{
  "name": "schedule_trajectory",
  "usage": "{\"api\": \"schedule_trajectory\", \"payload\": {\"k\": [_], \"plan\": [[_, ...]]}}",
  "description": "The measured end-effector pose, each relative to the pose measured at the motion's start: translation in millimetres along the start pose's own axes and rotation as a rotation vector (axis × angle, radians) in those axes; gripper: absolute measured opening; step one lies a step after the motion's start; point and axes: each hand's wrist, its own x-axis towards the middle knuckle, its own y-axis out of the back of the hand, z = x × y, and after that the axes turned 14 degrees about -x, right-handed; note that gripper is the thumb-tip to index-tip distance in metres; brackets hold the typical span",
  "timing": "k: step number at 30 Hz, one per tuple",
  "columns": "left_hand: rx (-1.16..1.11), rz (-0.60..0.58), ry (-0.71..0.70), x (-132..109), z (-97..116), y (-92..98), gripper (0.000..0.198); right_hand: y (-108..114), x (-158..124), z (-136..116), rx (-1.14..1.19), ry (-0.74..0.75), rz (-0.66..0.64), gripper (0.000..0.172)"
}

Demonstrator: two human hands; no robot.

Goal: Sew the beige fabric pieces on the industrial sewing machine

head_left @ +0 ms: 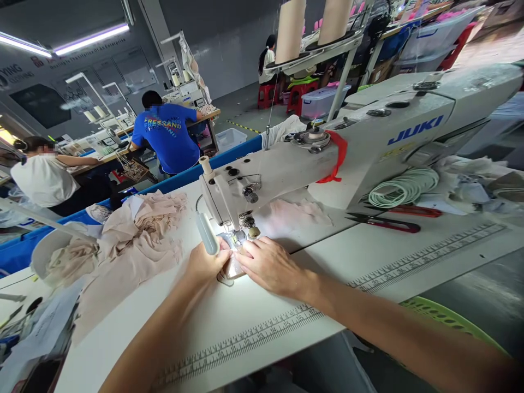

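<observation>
My left hand is at the needle area of a white JUKI sewing machine, its thumb and fingers pinched together beside the presser foot. Close against it from the other side is my right hand, fingers bent and tips pressed together just in front of the needle. Whatever lies between the fingertips is too small and hidden to make out. Below the fingertips shows a shiny metal plate. Behind my right hand, under the machine arm, lies pale pink fabric.
Crumpled pink fabric is heaped at the left. Dark-handled snips, red-handled snips and a coil of pale green cord lie at the right. A printed ruler runs along the table's front. Co-workers sit beyond, one in a blue shirt.
</observation>
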Motion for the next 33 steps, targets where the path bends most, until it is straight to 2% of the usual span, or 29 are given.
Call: {"api": "schedule_trajectory", "payload": {"k": [2, 5, 8, 13, 16, 22, 33], "plan": [[0.187, 0.050, -0.205, -10, 6, -1.6, 0.012, -1, 0, 0, -0.016, 0.005, -0.019, 0.020], [0.344, 0.025, -0.506, -28, 6, -9.1, 0.026, -2, 1, 0, -0.034, 0.014, -0.033, 0.020], [0.357, 0.057, -0.646, -40, -3, -19.4, 0.032, -2, 1, -2, -0.038, 0.015, -0.022, 0.018], [0.393, 0.059, -0.697, -41, -15, -28.1, 0.037, 0, 1, -1, -0.021, -0.012, -0.005, 0.021], [0.418, 0.053, -0.683, -35, -18, -28.7, 0.039, 1, 2, 7, -0.045, -0.079, -0.004, 0.022], [0.496, 0.038, -0.667, -19, -26, -29.8, 0.041, -6, -1, 24, -0.053, -0.201, 0.099, 0.025], [0.505, 0.039, -0.673, -13, -27, -32.9, 0.039, -4, -4, 25, -0.015, -0.213, 0.083, 0.023]]}}
